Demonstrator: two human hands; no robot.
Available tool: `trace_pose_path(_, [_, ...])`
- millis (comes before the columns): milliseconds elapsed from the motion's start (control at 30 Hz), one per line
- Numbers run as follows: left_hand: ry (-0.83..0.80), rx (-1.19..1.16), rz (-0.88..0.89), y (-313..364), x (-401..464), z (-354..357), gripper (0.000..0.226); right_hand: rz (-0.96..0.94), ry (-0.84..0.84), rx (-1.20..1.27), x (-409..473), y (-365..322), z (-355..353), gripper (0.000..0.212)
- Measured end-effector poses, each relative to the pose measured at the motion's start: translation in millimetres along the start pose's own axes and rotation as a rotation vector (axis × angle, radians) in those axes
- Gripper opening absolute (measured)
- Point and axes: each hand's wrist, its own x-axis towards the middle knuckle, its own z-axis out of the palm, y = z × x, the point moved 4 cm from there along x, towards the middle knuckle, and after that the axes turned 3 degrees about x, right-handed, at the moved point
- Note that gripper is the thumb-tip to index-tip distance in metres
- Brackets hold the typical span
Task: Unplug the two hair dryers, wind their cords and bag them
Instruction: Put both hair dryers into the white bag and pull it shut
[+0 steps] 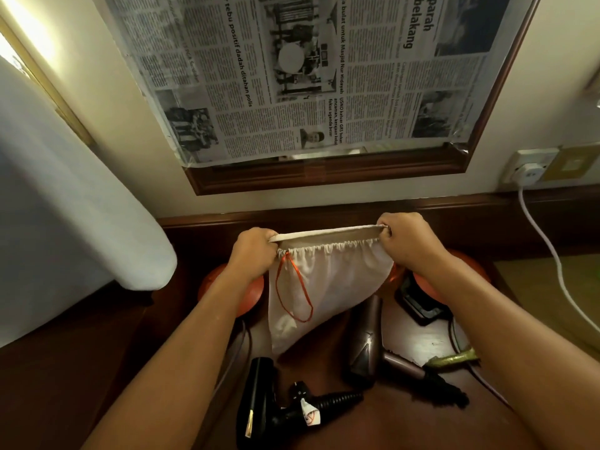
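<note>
A white drawstring bag [328,280] with an orange cord [293,293] hangs above the dark wooden table [415,342]. My left hand [253,251] grips the left end of its rim, and my right hand [406,241] grips the right end. Together they stretch the mouth wide. Below the bag lies a black hair dryer [263,404] with a white tag on its coiled cord. A brown hair dryer [367,342] lies to its right, handle pointing right.
An orange round object [250,293] sits behind each forearm. A black device [418,300] lies at the right. A white plug [529,172] sits in the wall socket, its white cable [552,251] trailing down. A newspaper-covered mirror [292,76] hangs ahead, a white padded board [65,206] at left.
</note>
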Motion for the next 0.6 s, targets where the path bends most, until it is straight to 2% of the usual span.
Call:
trace_pose_path(133, [-0.019, -0.020, -0.013, -3, -4, 2, 0.022, 0.050, 0.016, 0.103, 1, 0, -7, 0.022])
trace_pose_path(267, [-0.122, -0.472, -0.211, -10, -8, 11, 0.020, 0.212, 0.019, 0.366, -1, 5, -8, 0.009])
trace_pose_path(300, [-0.112, -0.464, -0.214, -9, -10, 14, 0.027, 0.255, 0.005, 0.452, -2, 5, -7, 0.005])
trace_pose_path(333, [-0.029, -0.358, -0.165, -4, -14, 15, 0.037, 0.282, -0.012, 0.522, -4, 4, -5, 0.005])
trace_pose_path(367, [0.127, -0.223, -0.044, 8, -21, 14, 0.042, 0.294, -0.035, 0.571, -5, 2, -3, 0.009])
trace_pose_path(400, [0.294, -0.141, 0.134, 26, -34, 16, 0.043, 0.294, -0.067, 0.607, -5, -2, 0, 0.013])
trace_pose_path(433, [0.360, -0.117, 0.307, 45, -46, 24, 0.040, 0.278, -0.103, 0.638, -5, -7, 2, 0.016])
trace_pose_path(467, [0.325, -0.122, 0.419, 58, -52, 40, 0.037, 0.247, -0.145, 0.664, -5, -11, 4, 0.017])
trace_pose_path(500, [0.224, -0.148, 0.439, 66, -54, 56, 0.036, 0.205, -0.188, 0.670, -5, -16, 4, 0.018])
trace_pose_path(567, [0.034, -0.204, 0.352, 70, -49, 79, 0.040, 0.113, -0.236, 0.601, -6, -23, 2, 0.019])
trace_pose_path(600, [-0.009, -0.214, 0.321, 71, -46, 84, 0.041, 0.069, -0.239, 0.551, -8, -25, -2, 0.018])
